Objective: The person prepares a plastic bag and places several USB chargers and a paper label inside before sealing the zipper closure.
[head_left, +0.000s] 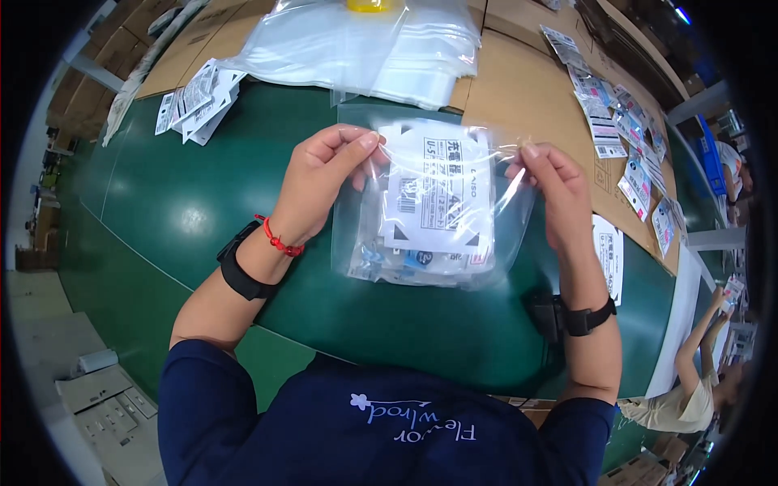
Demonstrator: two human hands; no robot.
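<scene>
A clear plastic bag (344,235) lies in front of me on the green table, its mouth toward the far side. Inside it a white printed card (438,186) rests on top of several small packets (413,263) in printed wrapping. My left hand (336,158) pinches the bag's upper left edge between thumb and fingers. At the upper right edge my right hand (555,178) pinches the film the same way. Just right of my right wrist, a second white printed card (608,255) lies on the table, partly hidden by the forearm.
Beyond the bag lies a stack of clear plastic bags (429,61) with a yellow round thing (367,5) on it. White cards (203,105) are piled at far left. Printed packets (636,150) spread over cardboard (519,73) at right. Another person (689,397) works at the right edge.
</scene>
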